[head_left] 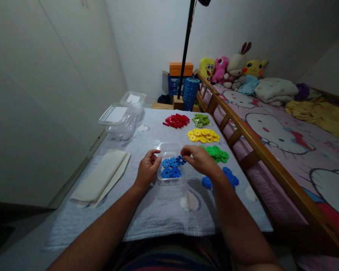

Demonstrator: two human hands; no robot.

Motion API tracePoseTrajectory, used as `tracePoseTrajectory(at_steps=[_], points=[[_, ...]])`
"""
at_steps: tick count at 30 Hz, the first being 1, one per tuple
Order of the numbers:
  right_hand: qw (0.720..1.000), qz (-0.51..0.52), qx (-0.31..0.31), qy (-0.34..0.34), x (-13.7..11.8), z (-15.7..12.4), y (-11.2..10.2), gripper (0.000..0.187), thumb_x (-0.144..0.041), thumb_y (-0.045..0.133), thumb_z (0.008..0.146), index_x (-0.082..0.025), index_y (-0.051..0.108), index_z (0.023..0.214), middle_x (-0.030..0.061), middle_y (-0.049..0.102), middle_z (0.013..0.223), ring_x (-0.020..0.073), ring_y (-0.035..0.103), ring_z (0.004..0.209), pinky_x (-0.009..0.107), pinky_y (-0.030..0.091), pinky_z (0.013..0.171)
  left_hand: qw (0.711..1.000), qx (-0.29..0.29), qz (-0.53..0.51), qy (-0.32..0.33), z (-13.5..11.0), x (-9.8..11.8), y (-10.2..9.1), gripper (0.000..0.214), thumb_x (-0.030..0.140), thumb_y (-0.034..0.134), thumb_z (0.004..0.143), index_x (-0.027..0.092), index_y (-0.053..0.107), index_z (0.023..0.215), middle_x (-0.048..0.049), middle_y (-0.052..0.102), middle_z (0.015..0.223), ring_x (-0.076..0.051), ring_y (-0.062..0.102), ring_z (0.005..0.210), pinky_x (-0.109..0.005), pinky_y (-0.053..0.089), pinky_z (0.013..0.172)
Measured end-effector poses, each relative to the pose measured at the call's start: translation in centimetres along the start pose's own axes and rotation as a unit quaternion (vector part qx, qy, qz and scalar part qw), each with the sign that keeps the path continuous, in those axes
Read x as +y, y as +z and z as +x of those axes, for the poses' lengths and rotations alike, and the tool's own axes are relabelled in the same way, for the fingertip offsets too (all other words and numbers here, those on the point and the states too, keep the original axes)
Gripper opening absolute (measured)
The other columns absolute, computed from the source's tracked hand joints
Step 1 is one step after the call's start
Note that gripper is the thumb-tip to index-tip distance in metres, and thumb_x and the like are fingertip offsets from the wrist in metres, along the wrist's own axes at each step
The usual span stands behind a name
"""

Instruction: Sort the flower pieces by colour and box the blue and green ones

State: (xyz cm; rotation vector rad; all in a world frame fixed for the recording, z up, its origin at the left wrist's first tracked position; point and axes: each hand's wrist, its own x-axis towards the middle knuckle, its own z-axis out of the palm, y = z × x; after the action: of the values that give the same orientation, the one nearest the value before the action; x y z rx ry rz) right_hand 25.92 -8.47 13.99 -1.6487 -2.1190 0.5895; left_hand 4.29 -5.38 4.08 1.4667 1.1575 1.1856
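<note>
A clear plastic container (171,180) stands in front of me with several blue notched discs (166,172) lying in it. My left hand (148,165) is closed around the container's left wall, its thumb and fingers at the rim. Over the right side of the container, my right hand (197,158) pinches a darker blue notched disc (181,160) between thumb and fingertips. Partly hidden behind my right forearm lies a pile of blue discs (230,177). Just beyond that hand is a pile of green discs (219,154).
Yellow discs (203,135), red pieces (177,121) and light green pieces (200,120) lie in piles farther back. Clear lidded containers (118,122) stand at the left, behind a folded cream cloth (100,177). A wooden bed rail (234,120) borders the table's right side.
</note>
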Motion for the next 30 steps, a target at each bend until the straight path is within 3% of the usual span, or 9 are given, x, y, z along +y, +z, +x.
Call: tracePoseTrajectory(at_steps=[3,7,10,13,17,22,26,30], points=[[0.996,-0.089,-0.004,-0.010,-1.5,2.7,3.1,0.015,-0.016,0.057,0.090,-0.021,0.071,0.096,0.0036,0.074,0.094,0.0182,0.062,0.090,0.029,0.038,0.083,1.000,0.002,-0.004,-0.003,0.0,-0.1,0.0,0.032,0.037,0.062,0.084,0.020,0.062,0.110,0.0076,0.045,0.063,-0.011,0.045,0.056,-0.022,0.035,0.055],[0.982,-0.182,-0.043,-0.002,-2.4,4.0,5.7,0.023,-0.020,0.051,0.096,-0.022,0.071,0.106,0.0071,0.075,0.099,0.0226,0.063,0.097,0.034,0.035,0.088,1.000,0.001,-0.002,0.002,0.0,-0.2,-0.1,0.031,0.037,0.062,0.084,0.019,0.062,0.110,0.0076,0.046,0.064,-0.011,0.045,0.056,-0.022,0.036,0.056],[0.974,-0.218,-0.062,-0.005,-2.6,3.8,6.1,0.026,-0.018,0.048,0.097,-0.021,0.073,0.102,0.0101,0.075,0.099,0.0249,0.061,0.102,0.036,0.034,0.088,1.000,-0.004,0.008,0.008,0.0,-0.1,-0.1,0.030,0.036,0.061,0.085,0.019,0.062,0.110,0.0076,0.046,0.063,-0.011,0.046,0.056,-0.022,0.036,0.057],[0.979,-0.205,-0.018,-0.004,-1.7,2.9,5.2,0.024,-0.019,0.052,0.095,-0.022,0.074,0.104,0.0096,0.074,0.109,0.0265,0.057,0.107,0.037,0.036,0.089,1.000,-0.004,0.006,0.009,0.0,0.0,0.0,0.030,0.036,0.062,0.085,0.019,0.062,0.110,0.0077,0.046,0.063,-0.011,0.045,0.056,-0.022,0.036,0.056],[0.983,-0.160,0.075,0.057,2.3,-0.1,2.3,0.024,-0.017,0.060,0.091,-0.021,0.072,0.110,0.0087,0.072,0.117,0.0254,0.057,0.110,0.037,0.038,0.096,1.000,-0.003,-0.001,0.001,-0.1,0.1,0.0,0.031,0.037,0.062,0.085,0.019,0.062,0.110,0.0078,0.046,0.063,-0.011,0.045,0.056,-0.022,0.036,0.055],[0.968,-0.128,0.124,0.179,10.3,-6.7,-1.5,0.024,-0.019,0.059,0.087,-0.016,0.073,0.106,0.0118,0.073,0.111,0.0240,0.064,0.104,0.034,0.044,0.096,1.000,-0.002,0.006,0.002,-0.2,0.1,-0.1,0.031,0.037,0.062,0.085,0.019,0.062,0.110,0.0075,0.046,0.064,-0.011,0.045,0.057,-0.022,0.036,0.055],[0.947,-0.111,0.124,0.275,15.0,-11.2,-1.7,0.028,-0.025,0.056,0.087,-0.014,0.074,0.105,0.0149,0.073,0.111,0.0254,0.066,0.102,0.034,0.047,0.092,1.000,-0.005,0.020,0.003,-0.1,0.1,-0.1,0.032,0.038,0.061,0.085,0.018,0.062,0.110,0.0072,0.046,0.064,-0.011,0.045,0.057,-0.022,0.035,0.056],[0.940,-0.089,0.128,0.304,16.8,-12.5,-0.4,0.027,-0.029,0.054,0.087,-0.015,0.073,0.100,0.0158,0.073,0.103,0.0263,0.067,0.096,0.035,0.048,0.086,1.000,-0.007,0.021,0.006,-0.1,0.0,-0.1,0.032,0.039,0.061,0.086,0.018,0.062,0.111,0.0071,0.044,0.065,-0.011,0.043,0.057,-0.022,0.035,0.055]])
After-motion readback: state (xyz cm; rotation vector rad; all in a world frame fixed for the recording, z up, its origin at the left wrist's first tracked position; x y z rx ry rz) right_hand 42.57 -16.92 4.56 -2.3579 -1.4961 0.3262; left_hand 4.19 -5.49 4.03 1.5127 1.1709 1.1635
